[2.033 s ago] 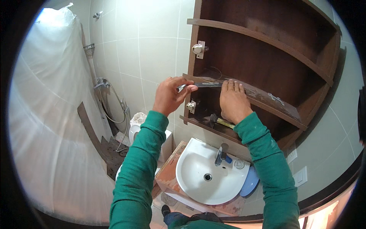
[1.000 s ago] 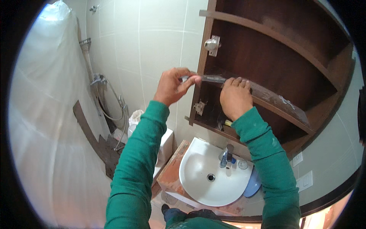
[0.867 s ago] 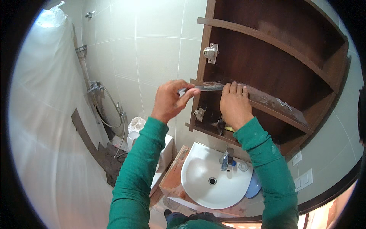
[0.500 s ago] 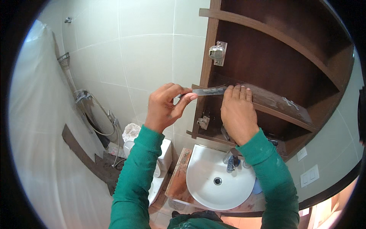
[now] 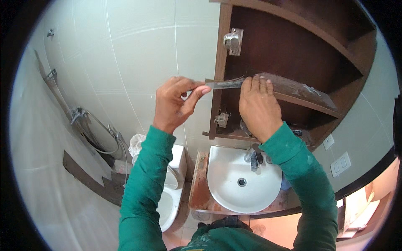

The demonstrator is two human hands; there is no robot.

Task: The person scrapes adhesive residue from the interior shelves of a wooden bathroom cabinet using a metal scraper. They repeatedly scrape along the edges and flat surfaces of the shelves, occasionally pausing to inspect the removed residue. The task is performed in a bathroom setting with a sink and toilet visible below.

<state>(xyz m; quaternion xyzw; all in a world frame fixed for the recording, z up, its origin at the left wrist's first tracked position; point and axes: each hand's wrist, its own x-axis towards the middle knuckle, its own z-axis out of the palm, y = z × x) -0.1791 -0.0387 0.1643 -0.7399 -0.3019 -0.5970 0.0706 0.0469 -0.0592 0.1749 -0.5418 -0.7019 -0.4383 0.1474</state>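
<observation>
My left hand (image 5: 173, 100) is closed in a pinch on one end of a thin, flat grey strip (image 5: 226, 85). The strip runs to the right along the front edge of a brown wooden shelf (image 5: 305, 101), and its far part goes under my right hand (image 5: 260, 104). That hand lies flat with its fingers stretched over the strip and shelf edge; its thumb is hidden. A thin brown edge curves just above the strip. Whitish smears mark the shelf top.
The shelf belongs to an open curved wall cabinet (image 5: 289, 50) with metal hinges (image 5: 233, 42). Below are a white basin (image 5: 228, 188) with a dark faucet (image 5: 255, 157) and a toilet (image 5: 169, 207). Plastic sheeting (image 5: 50, 167) hangs at left near a shower hose (image 5: 98, 146). Switches (image 5: 341, 164) sit at right.
The view has shifted, so the cabinet sits higher and the basin further up. Both hands keep their places on the strip and shelf edge, with little movement relative to the shelf.
</observation>
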